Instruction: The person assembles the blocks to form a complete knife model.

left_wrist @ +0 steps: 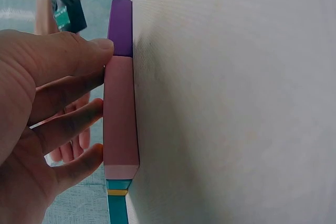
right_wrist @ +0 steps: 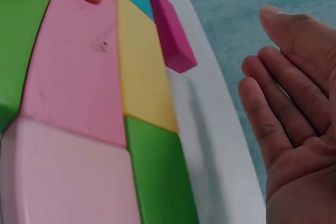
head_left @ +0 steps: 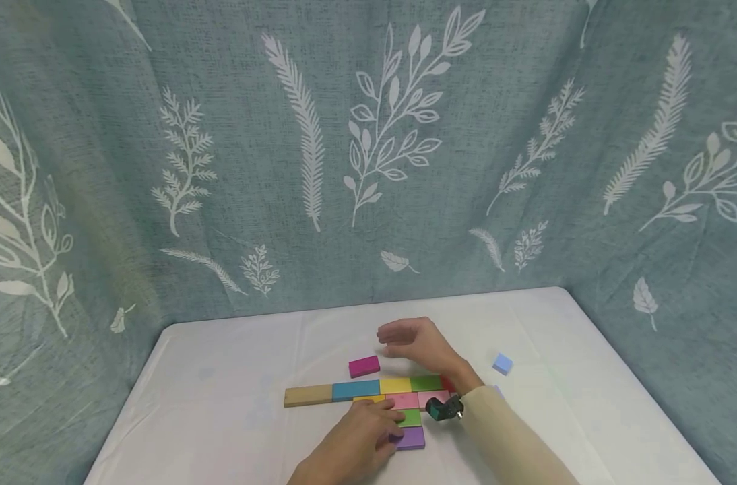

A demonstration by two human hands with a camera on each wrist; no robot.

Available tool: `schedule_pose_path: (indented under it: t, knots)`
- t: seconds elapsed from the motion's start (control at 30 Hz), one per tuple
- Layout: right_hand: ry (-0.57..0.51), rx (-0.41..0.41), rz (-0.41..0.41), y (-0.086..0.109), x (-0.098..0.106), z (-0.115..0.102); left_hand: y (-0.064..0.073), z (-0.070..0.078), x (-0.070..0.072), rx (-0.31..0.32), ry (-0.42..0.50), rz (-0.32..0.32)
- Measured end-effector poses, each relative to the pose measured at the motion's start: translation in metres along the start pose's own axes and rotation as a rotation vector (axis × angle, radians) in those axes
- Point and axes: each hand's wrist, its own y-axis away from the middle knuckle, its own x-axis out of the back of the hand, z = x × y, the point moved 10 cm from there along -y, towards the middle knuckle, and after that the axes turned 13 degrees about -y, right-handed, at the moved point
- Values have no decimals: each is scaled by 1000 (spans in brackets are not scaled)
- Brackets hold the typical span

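My left hand (head_left: 361, 434) lies over the left side of a flat layout of coloured wooden blocks, fingertips on their tops. In the left wrist view its thumb touches the edge where a purple block (left_wrist: 121, 27) meets a pink block (left_wrist: 121, 119), and its other fingers rest along the pink one. The hand hides part of the lower rows, where a green block (head_left: 411, 417) shows. My right hand (head_left: 422, 343) is held beyond the top row, fingers loosely bent and holding nothing, just right of a loose magenta block (head_left: 364, 366).
The top row runs from a tan block (head_left: 308, 396) through blue (head_left: 356, 391), yellow (head_left: 395, 385) and green (head_left: 426, 383) to a red block partly behind the right wrist. A light blue block (head_left: 502, 364) lies apart on the white tabletop (head_left: 223, 404). A patterned curtain (head_left: 235, 135) hangs behind.
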Motion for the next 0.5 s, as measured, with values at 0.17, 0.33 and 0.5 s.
schedule_pose_path:
  t: [0.17,0.33,0.5]
  knots:
    - [-1,-24,-36,-7,-11,8,1,3,3,-32,0,25]
    - [28,-42,-60,-11,-20,17,2,3,4,-49,2,39]
    - [84,-38,-81,-14,-26,18,3,3,5,-57,-20,57]
